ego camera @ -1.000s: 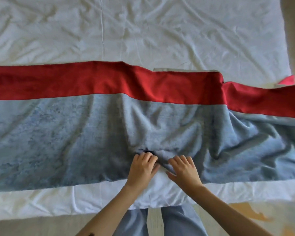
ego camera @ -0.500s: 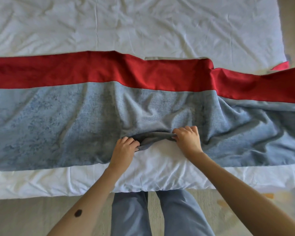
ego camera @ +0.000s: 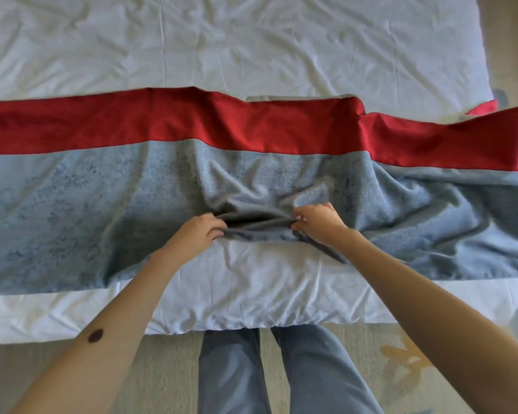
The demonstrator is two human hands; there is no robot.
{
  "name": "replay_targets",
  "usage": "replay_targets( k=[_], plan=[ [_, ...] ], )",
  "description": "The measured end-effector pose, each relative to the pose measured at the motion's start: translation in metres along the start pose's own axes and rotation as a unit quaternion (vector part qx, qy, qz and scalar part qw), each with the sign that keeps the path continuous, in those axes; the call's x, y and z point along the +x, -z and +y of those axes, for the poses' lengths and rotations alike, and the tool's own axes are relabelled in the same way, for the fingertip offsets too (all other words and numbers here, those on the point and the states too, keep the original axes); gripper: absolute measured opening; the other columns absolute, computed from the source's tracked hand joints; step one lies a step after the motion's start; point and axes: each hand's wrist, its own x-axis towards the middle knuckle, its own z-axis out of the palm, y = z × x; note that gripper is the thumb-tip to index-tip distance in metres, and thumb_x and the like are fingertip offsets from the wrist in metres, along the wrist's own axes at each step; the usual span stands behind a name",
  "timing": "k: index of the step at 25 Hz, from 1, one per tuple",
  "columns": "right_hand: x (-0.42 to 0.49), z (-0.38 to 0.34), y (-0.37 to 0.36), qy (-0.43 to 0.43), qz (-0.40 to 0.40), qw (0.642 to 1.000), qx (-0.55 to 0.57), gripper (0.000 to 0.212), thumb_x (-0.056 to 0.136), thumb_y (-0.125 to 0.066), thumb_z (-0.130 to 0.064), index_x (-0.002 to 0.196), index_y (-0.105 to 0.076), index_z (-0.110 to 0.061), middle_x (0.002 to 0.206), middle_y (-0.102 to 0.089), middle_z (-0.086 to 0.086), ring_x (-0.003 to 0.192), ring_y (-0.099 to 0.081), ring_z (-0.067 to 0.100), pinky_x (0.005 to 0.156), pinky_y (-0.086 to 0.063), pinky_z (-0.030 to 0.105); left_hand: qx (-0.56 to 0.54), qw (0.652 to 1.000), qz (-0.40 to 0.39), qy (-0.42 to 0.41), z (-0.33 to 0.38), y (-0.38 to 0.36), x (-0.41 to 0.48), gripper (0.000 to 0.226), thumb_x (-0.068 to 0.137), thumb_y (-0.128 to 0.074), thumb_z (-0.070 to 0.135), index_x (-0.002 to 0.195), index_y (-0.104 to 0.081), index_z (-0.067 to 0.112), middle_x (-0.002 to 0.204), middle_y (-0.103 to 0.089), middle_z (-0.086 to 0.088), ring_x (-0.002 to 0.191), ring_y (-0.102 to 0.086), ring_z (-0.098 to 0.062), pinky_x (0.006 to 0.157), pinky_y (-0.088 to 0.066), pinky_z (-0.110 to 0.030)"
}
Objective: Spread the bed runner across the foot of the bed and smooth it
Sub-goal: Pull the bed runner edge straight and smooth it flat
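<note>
The left hand (ego camera: pixel 196 234) and right hand (ego camera: pixel 319 222) each pinched the lifted near edge of the blue plush bed runner with a red satin band (ego camera: pixel 251 186), which lay rumpled across the white-sheeted bed (ego camera: pixel 251 49) near its foot edge.

Both hands, left hand (ego camera: pixel 198 233) and right hand (ego camera: pixel 320 223), pinch the near edge of the bed runner (ego camera: pixel 72 210), lifted off the white sheet (ego camera: pixel 251 49).
</note>
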Motion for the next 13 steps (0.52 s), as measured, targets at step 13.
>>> replay_targets(
  k=[13],
  plan=[
    [-0.037, -0.001, -0.08, 0.046, -0.041, 0.988, -0.144, 0.028, 0.092, -0.051, -0.036, 0.108, -0.062, -0.017, 0.113, -0.063, 0.005, 0.113, -0.049, 0.026, 0.103, -0.029, 0.038, 0.147, 0.987, -0.061, -0.002, -0.001, -0.078, -0.048, 0.02, 0.092, -0.049, 0.02, 0.101, -0.066, 0.019, 0.105, -0.063, -0.003, 0.101, -0.055, -0.022, 0.088, -0.04, -0.032]
  ],
)
